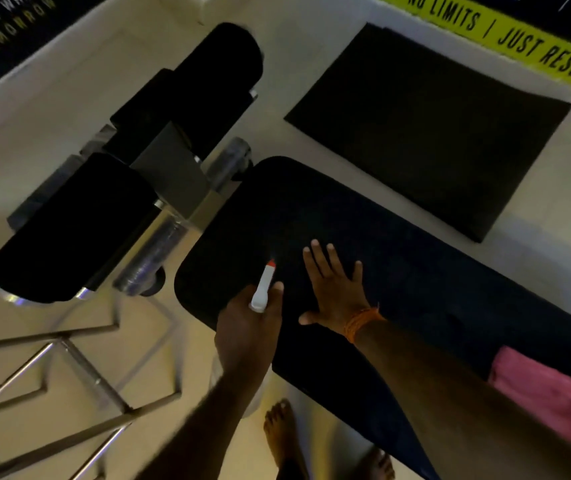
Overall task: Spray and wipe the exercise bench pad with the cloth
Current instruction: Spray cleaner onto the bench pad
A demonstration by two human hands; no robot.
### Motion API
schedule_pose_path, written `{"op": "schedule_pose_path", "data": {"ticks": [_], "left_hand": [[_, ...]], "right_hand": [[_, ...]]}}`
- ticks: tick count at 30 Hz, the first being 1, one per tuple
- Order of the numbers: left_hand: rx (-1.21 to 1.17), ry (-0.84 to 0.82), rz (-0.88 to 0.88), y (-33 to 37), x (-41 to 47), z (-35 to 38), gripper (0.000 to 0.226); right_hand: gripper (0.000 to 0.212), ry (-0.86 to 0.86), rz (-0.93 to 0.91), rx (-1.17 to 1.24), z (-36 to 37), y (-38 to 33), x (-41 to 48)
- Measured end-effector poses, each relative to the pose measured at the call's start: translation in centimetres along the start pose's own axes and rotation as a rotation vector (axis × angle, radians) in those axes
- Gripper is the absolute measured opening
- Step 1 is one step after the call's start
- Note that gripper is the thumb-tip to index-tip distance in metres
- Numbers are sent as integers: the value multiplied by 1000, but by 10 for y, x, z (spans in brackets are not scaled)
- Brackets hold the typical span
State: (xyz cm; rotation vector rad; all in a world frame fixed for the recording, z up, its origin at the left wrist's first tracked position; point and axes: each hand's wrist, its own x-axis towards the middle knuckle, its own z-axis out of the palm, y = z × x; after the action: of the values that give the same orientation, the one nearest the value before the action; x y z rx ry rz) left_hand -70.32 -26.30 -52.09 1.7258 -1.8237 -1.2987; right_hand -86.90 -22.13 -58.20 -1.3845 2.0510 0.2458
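The long black bench pad (398, 271) runs from the middle of the view to the lower right. My left hand (249, 327) grips a white spray bottle (262, 289) with a red nozzle tip, and the nozzle points at the pad's rounded near end. My right hand (332, 289) lies flat on the pad with its fingers spread, just right of the nozzle, and an orange thread circles its wrist. A folded pink cloth (540, 393) rests on the pad at the lower right, behind my right forearm.
Black foam leg rollers (79, 230) on a chrome frame (69, 375) stand left of the pad. A black floor mat (426, 126) lies on the pale floor beyond the bench. A yellow wall banner (526, 43) crosses the top right. My bare feet (284, 441) are below the bench.
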Motion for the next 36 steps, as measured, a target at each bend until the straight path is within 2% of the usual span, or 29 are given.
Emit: {"op": "schedule_pose_path", "data": {"ticks": [4,7,10,12,14,16,18,22,30,33,36], "left_hand": [[-14,-3,11,-5,7,-7,14],[-52,15,-16,-12,11,-14,29],[-47,9,-31,-21,13,-21,14],[-45,36,-19,-28,12,-26,11],[-41,60,-33,-34,9,-30,24],[-46,118,-38,-42,6,-35,21],[-59,168,-69,-48,0,-40,31],[-54,207,-118,-55,-16,-50,23],[-22,96,-74,-55,-41,-48,22],[-24,60,-7,-44,-37,-41,51],[-47,-17,22,-27,-22,-28,34]], "right_hand": [[139,-18,53,-30,-2,-7,-1],[139,-19,68,-24,-2,-11,-1],[138,-2,61,-15,1,-12,-2],[137,0,62,-20,2,-11,-2],[137,3,65,-29,3,-11,-2],[137,-3,67,-32,3,-11,-2],[137,-11,70,-28,2,-13,-2],[137,-15,84,-27,2,-16,-1],[131,39,59,-6,5,-13,-11],[130,42,37,10,5,-9,-11],[132,34,37,6,2,-9,-11]]}}
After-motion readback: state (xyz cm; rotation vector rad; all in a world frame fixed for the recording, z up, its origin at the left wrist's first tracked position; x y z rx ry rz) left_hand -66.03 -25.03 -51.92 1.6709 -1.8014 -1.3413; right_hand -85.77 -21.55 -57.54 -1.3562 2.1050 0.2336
